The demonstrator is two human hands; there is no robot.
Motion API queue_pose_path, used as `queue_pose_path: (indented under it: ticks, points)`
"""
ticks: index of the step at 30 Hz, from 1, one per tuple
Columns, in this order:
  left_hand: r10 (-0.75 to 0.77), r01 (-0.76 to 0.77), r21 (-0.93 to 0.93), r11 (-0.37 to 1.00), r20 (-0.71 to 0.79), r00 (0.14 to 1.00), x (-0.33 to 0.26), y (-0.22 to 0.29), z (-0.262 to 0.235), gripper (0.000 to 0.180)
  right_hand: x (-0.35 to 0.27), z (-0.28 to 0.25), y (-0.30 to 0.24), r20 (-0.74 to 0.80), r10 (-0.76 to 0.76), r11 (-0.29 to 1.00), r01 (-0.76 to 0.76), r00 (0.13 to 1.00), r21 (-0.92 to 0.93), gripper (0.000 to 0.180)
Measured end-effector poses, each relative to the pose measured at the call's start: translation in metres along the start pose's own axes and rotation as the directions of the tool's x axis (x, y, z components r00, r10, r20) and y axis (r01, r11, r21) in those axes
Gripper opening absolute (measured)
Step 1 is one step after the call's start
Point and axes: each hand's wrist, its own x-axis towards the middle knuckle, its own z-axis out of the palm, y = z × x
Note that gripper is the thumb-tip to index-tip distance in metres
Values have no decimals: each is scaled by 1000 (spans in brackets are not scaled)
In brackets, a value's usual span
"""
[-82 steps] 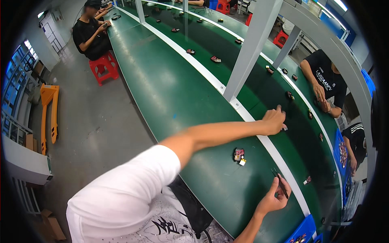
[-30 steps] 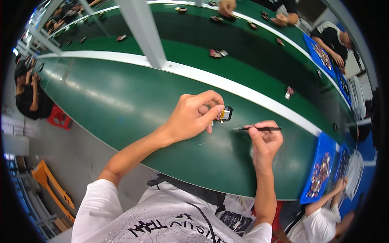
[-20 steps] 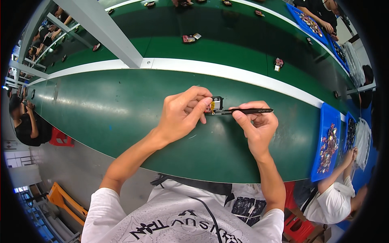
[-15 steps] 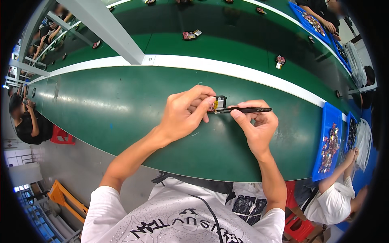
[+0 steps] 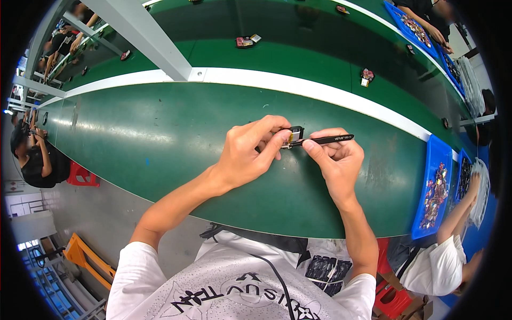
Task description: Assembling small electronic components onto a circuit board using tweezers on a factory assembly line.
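Between the thumb and fingers of my left hand (image 5: pixel 250 149) sits a small black device housing (image 5: pixel 300 130), tilted above the green bench. A silver battery-like block and a bit of yellow tape show inside it; my fingers cover its left part. My right hand (image 5: pixel 338 160) grips black tweezers (image 5: pixel 333 139), held nearly level with their tips pointing left. Those tips reach the lower edge of the housing; whether they pinch anything there is too small to make out.
Beyond the white rail (image 5: pixel 256 76), a green conveyor (image 5: pixel 304 56) carries several small device assemblies (image 5: pixel 247 41). A blue tray (image 5: pixel 421 226) of small parts stands on the right. A grey metal post (image 5: pixel 144 37) rises at the rail. Co-workers sit left and right.
The housing has tilted and shifted slightly right in my left hand. The tweezers slope a little more upward to the right. Assemblies on the conveyor have moved slightly left.
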Motion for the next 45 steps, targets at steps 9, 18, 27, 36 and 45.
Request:
queue_pose_path:
  ticks: [9,18,27,36,45]
  points:
    - [-53,54,-121,991,8,999,0,-1,1,13,2,-4,-9,48,153,978,-158,987,134,16]
    - [-163,170,-207,964,49,985,4,3,-2,13,3,-5,-11,65,169,974,-177,983,141,14]
    - [-183,187,-197,962,39,982,4,2,1,11,4,-7,-12,65,200,971,-207,978,119,14]
    - [-352,400,-354,846,194,916,5,-6,-1,26,1,-9,-7,54,90,987,-96,994,125,15]
    - [-380,455,-514,728,250,891,7,-6,2,31,-5,-4,7,-26,-329,934,321,944,-158,15]
